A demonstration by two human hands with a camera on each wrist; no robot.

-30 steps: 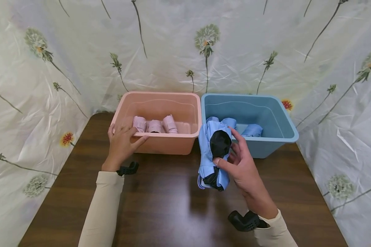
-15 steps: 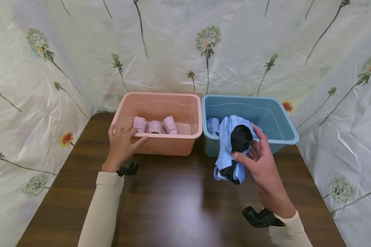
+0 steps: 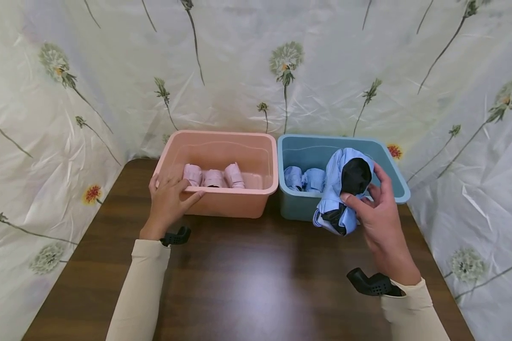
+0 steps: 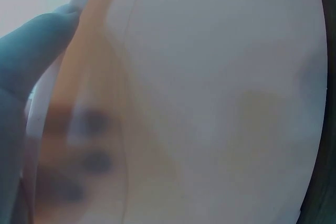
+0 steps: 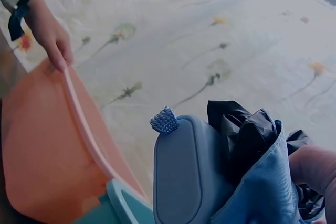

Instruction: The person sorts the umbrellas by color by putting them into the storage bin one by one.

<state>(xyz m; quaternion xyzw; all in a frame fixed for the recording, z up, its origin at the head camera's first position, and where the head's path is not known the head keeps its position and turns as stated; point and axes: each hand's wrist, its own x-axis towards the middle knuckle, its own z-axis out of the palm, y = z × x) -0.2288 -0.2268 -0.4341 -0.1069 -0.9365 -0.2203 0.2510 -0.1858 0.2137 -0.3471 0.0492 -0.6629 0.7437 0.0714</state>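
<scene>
My right hand (image 3: 381,220) holds a bunched light-blue folding umbrella (image 3: 333,182) with black lining, over the front rim of the blue bin (image 3: 296,206). In the right wrist view, the umbrella's flat-ended handle (image 5: 178,182) shows, with a small woven strap (image 5: 165,121) at its top. Two blue rolled bundles (image 3: 313,180) lie in that bin, left of the umbrella, which covers part of the inside. Meanwhile my left hand (image 3: 164,203) grips the front rim of the pink bin (image 3: 226,203), fingers inside. Its thumb (image 4: 44,40) lies against the rim in the left wrist view.
Three pale pink rolled bundles (image 3: 213,178) lie in the pink bin. Both bins stand side by side at the back of a dark wooden table (image 3: 239,284). Behind and beside them hangs a flower-printed sheet (image 3: 230,61).
My right hand has carried the umbrella to the right and slightly away from me, uncovering the two left blue bundles. The left hand keeps its place on the pink bin.
</scene>
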